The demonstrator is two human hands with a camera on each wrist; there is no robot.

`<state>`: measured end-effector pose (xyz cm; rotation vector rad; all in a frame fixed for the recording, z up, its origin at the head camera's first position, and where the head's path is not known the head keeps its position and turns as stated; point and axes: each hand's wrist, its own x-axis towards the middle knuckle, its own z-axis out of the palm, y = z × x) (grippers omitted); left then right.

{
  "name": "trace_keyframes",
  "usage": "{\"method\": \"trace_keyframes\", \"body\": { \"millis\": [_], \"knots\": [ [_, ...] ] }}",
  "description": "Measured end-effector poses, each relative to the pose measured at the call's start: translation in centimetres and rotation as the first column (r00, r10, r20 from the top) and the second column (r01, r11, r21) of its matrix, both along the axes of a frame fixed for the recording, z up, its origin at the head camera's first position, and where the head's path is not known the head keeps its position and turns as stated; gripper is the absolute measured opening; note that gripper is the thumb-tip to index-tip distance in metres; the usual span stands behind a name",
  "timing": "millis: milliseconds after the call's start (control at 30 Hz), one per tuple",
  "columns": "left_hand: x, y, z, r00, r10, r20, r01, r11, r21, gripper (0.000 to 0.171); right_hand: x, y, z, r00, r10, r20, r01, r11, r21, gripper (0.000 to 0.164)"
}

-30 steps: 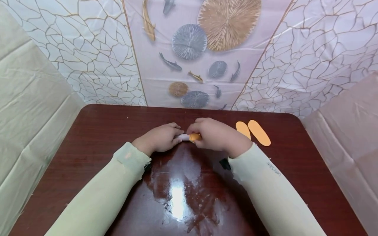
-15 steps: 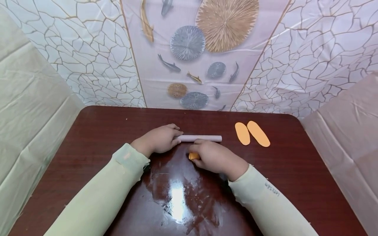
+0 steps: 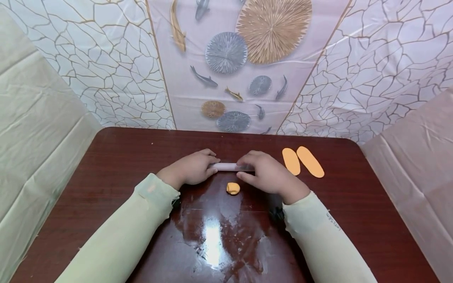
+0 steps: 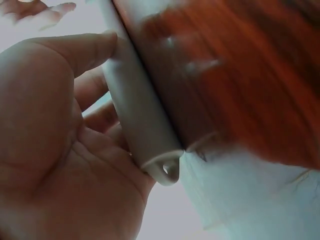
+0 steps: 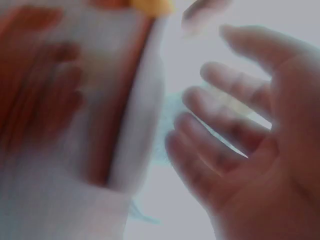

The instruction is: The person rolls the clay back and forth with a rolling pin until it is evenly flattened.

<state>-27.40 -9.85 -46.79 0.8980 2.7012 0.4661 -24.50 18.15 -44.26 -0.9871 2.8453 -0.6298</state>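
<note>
A pale lilac rolling pin lies crosswise on the dark table, its right part behind the right hand. My left hand holds its left end between thumb and fingers. In the left wrist view, that end of the rolling pin has a small holed loop. My right hand is over the right part, thumb and fingers spread. The right wrist view is blurred; there the right hand has loosely bent fingers standing apart from the rolling pin. A small orange lump of modelling clay sits just in front of the pin.
Two flat orange ovals, a shorter one and a longer one, lie at the back right of the table. Pale smears and a bright reflection mark the table's front middle. Patterned sheeting stands along the back edge.
My right hand carried the clay lump from the pin toward me and let go of it on the table. It then moved back, opening, to the pin's right part. The left hand stayed put.
</note>
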Motion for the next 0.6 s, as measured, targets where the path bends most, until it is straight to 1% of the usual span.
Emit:
{"method": "trace_keyframes", "body": {
  "millis": [100, 233, 433, 600],
  "knots": [
    [0.0, -0.1, -0.1, 1.0, 0.009, 0.018, -0.009, 1.0, 0.021, 0.05, -0.7, 0.3, -0.5, 0.999, -0.032, -0.036, 0.034, 0.998, 0.055, 0.031],
    [-0.1, -0.3, -0.6, 0.999, 0.018, 0.035, -0.02, 0.998, 0.056, 0.049, -1.3, 0.5, -1.3, 0.997, -0.029, -0.073, 0.037, 0.993, 0.112, 0.037],
    [-0.4, -0.9, -1.4, 1.0, 0.026, 0.009, -0.026, 0.994, 0.11, 0.047, -1.6, 0.6, -2.0, 0.998, -0.039, -0.053, 0.046, 0.988, 0.147, 0.04],
    [-0.4, -1.4, -1.8, 0.999, 0.044, -0.01, -0.042, 0.989, 0.14, 0.046, -1.8, 0.3, -2.0, 0.998, -0.04, -0.051, 0.048, 0.985, 0.167, 0.039]
  ]
}}
